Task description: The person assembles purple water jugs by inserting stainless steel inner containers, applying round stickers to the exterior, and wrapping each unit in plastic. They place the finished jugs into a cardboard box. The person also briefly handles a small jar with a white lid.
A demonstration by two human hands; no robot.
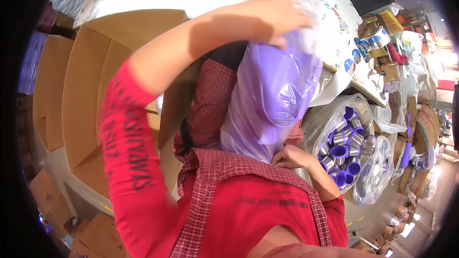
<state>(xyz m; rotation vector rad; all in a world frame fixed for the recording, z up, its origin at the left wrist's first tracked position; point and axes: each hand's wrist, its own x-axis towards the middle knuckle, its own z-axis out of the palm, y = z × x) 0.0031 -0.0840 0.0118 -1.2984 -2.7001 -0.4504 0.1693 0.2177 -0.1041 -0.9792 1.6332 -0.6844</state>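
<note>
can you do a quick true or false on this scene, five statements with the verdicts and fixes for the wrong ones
1. The left hand is at the upper end of the clear plastic bag. True.
2. The purple item lies outside that bag. False: it shows through the film, inside the bag.
3. An open cardboard box stands on the person's left. True.
4. The purple-and-silver cups lie on the person's left. False: they are on the right, in another clear bag.
5. The right hand is near the top edge of the checked apron. True.
</note>
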